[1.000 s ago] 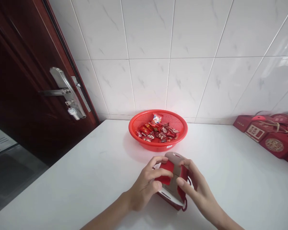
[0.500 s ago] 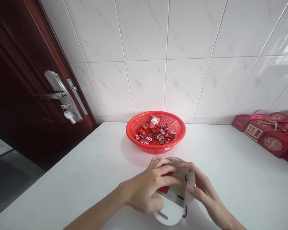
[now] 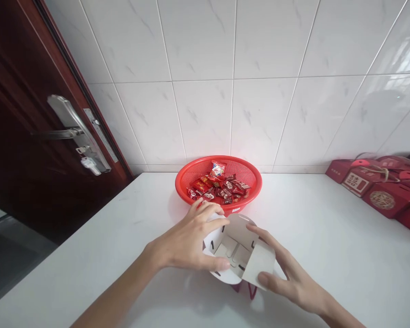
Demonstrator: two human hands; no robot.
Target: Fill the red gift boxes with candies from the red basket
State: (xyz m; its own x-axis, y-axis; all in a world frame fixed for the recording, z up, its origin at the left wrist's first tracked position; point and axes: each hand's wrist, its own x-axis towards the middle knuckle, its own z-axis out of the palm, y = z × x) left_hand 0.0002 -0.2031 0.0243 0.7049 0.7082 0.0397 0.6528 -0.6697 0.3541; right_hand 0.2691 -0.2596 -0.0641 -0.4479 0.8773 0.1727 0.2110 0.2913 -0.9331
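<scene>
A small paper gift box (image 3: pixel 234 241) stands unfolded at the top in front of me. Its inside is white, with slotted flaps and dark slits, and a purple-red ribbon loop (image 3: pixel 252 291) shows at its near side. My left hand (image 3: pixel 196 239) arches around the box's left side, thumb over the front flap and fingers at the back-left flap. On the right, my right hand (image 3: pixel 287 273) grips a side flap between thumb and fingers. Just behind the box sits a red mesh basket (image 3: pixel 253 198) with wrapped candies (image 3: pixel 222 187) in it.
Finished-looking red gift boxes (image 3: pixel 384 200) are lined up at the right edge of the white table (image 3: pixel 99 269). A tiled wall (image 3: pixel 205 118) closes off the back. To the left is a dark red door (image 3: pixel 17 136) with keys in its lock.
The red piece seen in the box half a second ago no longer shows. The box opening has widened, with the right flap turned outward. My left hand has shifted left and back.
</scene>
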